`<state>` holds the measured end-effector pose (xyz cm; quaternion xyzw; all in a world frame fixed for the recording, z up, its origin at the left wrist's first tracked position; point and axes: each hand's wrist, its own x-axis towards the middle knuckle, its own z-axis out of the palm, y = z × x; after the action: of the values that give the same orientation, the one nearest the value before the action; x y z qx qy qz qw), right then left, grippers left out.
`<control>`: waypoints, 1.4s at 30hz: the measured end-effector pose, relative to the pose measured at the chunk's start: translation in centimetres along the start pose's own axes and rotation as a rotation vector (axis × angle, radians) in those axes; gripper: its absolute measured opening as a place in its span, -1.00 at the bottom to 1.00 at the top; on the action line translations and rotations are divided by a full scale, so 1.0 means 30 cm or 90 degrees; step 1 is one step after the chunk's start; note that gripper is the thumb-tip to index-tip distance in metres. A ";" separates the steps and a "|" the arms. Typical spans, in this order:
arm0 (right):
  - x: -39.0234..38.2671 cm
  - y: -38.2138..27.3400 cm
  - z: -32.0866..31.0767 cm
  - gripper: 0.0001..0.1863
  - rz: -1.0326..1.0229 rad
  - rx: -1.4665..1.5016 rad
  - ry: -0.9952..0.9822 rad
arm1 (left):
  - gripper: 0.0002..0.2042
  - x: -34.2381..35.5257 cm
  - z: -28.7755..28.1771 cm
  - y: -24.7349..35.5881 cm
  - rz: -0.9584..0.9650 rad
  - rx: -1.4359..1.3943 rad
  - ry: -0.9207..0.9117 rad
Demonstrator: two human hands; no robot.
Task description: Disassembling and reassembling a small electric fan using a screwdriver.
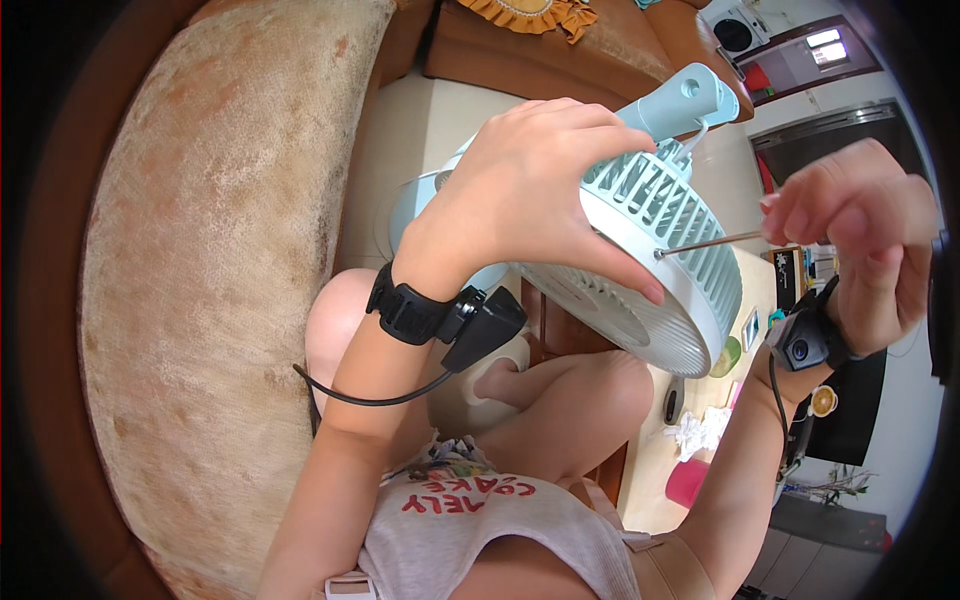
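Observation:
A pale blue and white electric fan (680, 220) is tilted in front of me, its round grille facing down toward my knees. My left hand (545, 185) is wrapped over the grille's rim, thumb on the front edge and fingers over the back. In my right hand (850, 230), slightly blurred, is a screwdriver (710, 242); its thin metal shaft shows, while its handle is hidden in the fist. The screwdriver's tip meets a small hole or screw in the rim, just beside my left thumb. The fan's neck (680, 100) points away at the top.
To the right stands a light table (650, 485) with a pink container (687, 482), crumpled white tissue (697, 432), a dark object (675, 400) and a green round item (727, 357). A fabric-covered sofa (220, 280) lies along my left. Another brown sofa (540, 65) is farther off.

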<state>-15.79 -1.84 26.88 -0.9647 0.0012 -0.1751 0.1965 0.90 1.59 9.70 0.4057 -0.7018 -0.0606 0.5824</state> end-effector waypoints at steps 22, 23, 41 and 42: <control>0.003 -0.123 0.151 -0.58 0.191 -0.006 0.267 | -0.46 0.011 -0.016 0.014 -0.004 -0.146 -0.008; 0.001 -0.116 0.153 -0.57 0.187 0.084 0.299 | -0.46 0.015 -0.026 0.023 0.004 -0.136 -0.024; -0.085 0.041 0.200 -0.61 -0.091 0.022 0.499 | -0.77 0.172 -0.052 0.227 0.034 -0.143 0.119; -0.085 0.027 0.195 -0.61 -0.061 0.008 0.491 | -0.77 0.171 -0.050 0.218 0.051 -0.138 0.133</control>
<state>-16.13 -0.18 20.67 -0.8257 0.0291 -0.5343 0.1788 -1.03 3.24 17.76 0.3163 -0.6422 -0.0702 0.6947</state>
